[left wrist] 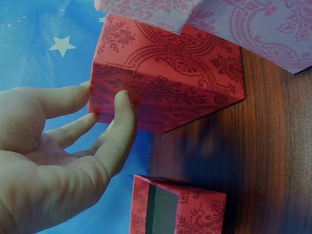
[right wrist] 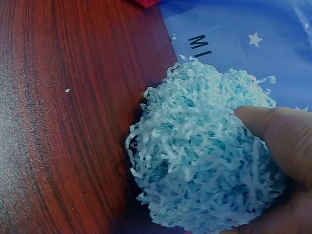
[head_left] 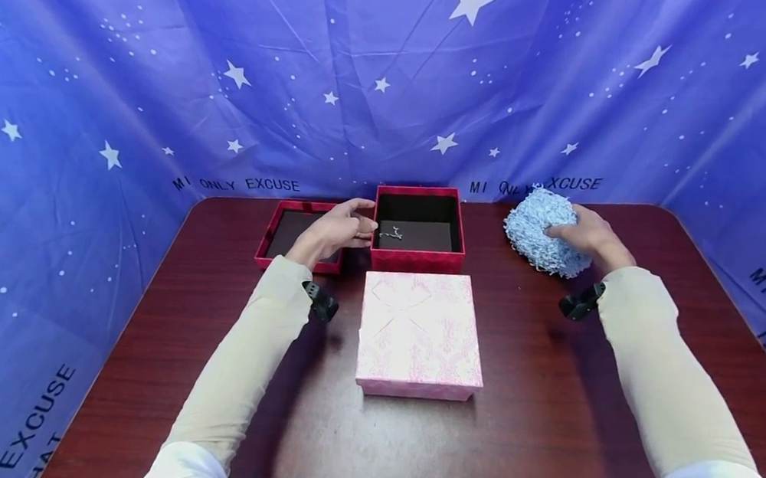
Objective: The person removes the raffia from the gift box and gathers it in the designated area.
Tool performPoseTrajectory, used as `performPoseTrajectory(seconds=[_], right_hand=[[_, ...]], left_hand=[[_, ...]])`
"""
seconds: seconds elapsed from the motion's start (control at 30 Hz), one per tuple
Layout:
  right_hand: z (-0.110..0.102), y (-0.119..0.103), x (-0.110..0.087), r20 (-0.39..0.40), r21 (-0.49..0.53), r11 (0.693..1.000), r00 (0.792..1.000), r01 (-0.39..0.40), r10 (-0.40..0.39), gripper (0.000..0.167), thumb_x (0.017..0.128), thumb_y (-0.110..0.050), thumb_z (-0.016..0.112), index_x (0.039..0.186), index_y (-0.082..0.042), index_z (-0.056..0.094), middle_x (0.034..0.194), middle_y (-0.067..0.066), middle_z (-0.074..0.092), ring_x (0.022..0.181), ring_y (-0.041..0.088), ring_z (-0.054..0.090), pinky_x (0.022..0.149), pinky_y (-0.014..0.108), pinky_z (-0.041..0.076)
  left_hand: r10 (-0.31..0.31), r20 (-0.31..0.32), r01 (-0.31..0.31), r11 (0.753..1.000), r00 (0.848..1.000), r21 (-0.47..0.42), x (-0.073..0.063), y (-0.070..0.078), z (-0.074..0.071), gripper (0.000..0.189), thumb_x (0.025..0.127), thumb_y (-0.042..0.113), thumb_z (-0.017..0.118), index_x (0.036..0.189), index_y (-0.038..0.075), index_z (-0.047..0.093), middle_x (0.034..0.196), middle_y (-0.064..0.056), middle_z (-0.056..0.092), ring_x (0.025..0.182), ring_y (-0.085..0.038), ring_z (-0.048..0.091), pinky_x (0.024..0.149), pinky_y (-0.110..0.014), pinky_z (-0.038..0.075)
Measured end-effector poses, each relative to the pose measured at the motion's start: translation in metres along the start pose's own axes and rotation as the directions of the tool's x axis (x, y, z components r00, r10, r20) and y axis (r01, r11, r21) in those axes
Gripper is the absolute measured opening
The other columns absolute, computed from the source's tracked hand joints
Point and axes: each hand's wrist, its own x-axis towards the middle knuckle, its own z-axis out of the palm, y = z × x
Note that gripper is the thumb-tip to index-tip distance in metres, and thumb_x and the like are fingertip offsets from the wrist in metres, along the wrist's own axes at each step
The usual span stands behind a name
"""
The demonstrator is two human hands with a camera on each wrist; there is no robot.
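Here, right hand point(head_left: 587, 234) grips shreds point(head_left: 536, 227); left hand point(head_left: 337, 229) touches red box point(head_left: 417, 261).

Bright Centre, Dimmer Close Views

In the head view, glare bleaches the top of the pink box point(head_left: 425, 332) at centre and whitens the table point(head_left: 362, 460) at lower centre; soft shadows lie beside both sleeves point(head_left: 232, 371). The left wrist view is dimmer, its lower right dark. In the right wrist view, speckled shine marks the left edge, and the blue shredded paper point(right wrist: 204, 156) looks crisp.
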Motion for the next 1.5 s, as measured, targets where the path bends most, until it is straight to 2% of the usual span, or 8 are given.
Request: performPoseTrajectory(seconds=[0.2,0.43,0.53,0.63,0.73,1.0,1.23,1.5], right_hand=[[-0.010,-0.005,-0.006,0.053,-0.033,0.999,0.998,-0.025,0.027,0.095,0.093,-0.047,0.055,0.152,-0.004,-0.006,0.155,0.030,0.000,0.139,0.053,0.008,0.110,0.066,0.020],[-0.023,-0.012,-0.014,0.008,-0.035,0.999,0.999,0.034,-0.034,0.092,0.092,-0.056,0.052,0.154,-0.009,0.004,0.156,0.029,0.001,0.137,0.056,0.013,0.107,0.069,0.021],[-0.026,-0.017,-0.019,-0.024,-0.054,0.997,0.998,0.051,-0.052,0.089,0.092,-0.058,0.048,0.154,-0.009,0.006,0.155,0.030,0.003,0.135,0.057,0.016,0.106,0.070,0.022],[-0.025,-0.025,-0.025,-0.084,-0.080,0.994,0.994,0.069,-0.075,0.086,0.093,-0.058,0.045,0.153,-0.007,0.011,0.154,0.032,0.008,0.135,0.056,0.017,0.105,0.069,0.023],[-0.020,-0.034,-0.032,-0.158,-0.088,0.991,0.981,0.101,-0.114,0.081,0.094,-0.053,0.047,0.151,-0.004,0.019,0.151,0.035,0.014,0.135,0.053,0.020,0.107,0.067,0.023],[0.011,-0.060,-0.053,-0.269,-0.112,0.966,0.929,0.233,-0.255,0.066,0.095,-0.038,0.055,0.145,-0.002,0.034,0.145,0.031,0.032,0.130,0.047,0.031,0.105,0.062,0.029],[0.045,-0.068,-0.076,-0.208,-0.107,0.935,0.911,0.339,-0.355,0.061,0.092,-0.035,0.061,0.141,-0.003,0.041,0.142,0.026,0.040,0.125,0.043,0.042,0.100,0.059,0.036],[0.072,-0.070,-0.097,-0.085,-0.025,0.913,0.909,0.408,-0.409,0.057,0.092,-0.034,0.062,0.137,-0.003,0.046,0.128,0.022,0.055,0.114,0.037,0.055,0.094,0.052,0.045]], left_hand=[[-0.002,-0.003,0.002,1.000,1.000,0.009,0.000,-0.001,-0.002,0.056,0.095,-0.002,0.049,0.146,0.011,0.032,0.134,-0.026,0.046,0.113,-0.030,0.051,0.103,-0.043,0.046],[-0.011,-0.019,0.011,1.000,1.000,0.007,-0.001,0.001,-0.004,0.053,0.096,0.001,0.050,0.145,0.008,0.031,0.138,-0.027,0.043,0.125,-0.038,0.047,0.103,-0.046,0.045],[-0.001,-0.048,0.006,0.994,0.999,0.110,-0.005,0.000,-0.005,0.050,0.097,0.010,0.053,0.144,0.006,0.034,0.137,-0.023,0.046,0.122,-0.037,0.051,0.100,-0.046,0.048],[0.023,-0.078,-0.002,0.965,0.997,0.263,-0.012,-0.004,-0.006,0.048,0.099,0.023,0.052,0.141,0.005,0.039,0.133,-0.021,0.049,0.116,-0.034,0.055,0.095,-0.043,0.052],[0.042,-0.097,-0.005,0.936,0.994,0.352,-0.020,-0.009,-0.008,0.046,0.100,0.031,0.050,0.137,0.003,0.044,0.129,-0.021,0.053,0.111,-0.033,0.057,0.091,-0.040,0.054],[0.067,-0.057,-0.041,0.929,0.996,0.368,-0.048,-0.020,-0.006,0.040,0.100,0.030,0.050,0.128,0.002,0.052,0.119,-0.020,0.061,0.108,-0.033,0.059,0.091,-0.041,0.055],[0.101,0.001,-0.092,0.900,0.995,0.425,-0.069,-0.024,0.007,0.039,0.099,0.030,0.051,0.126,0.002,0.053,0.112,-0.019,0.062,0.101,-0.028,0.062,0.086,-0.035,0.057],[0.089,0.060,-0.104,0.934,0.994,0.341,-0.084,-0.038,0.012,0.041,0.099,0.027,0.052,0.128,-0.002,0.050,0.111,-0.022,0.060,0.099,-0.029,0.064,0.084,-0.036,0.058]])
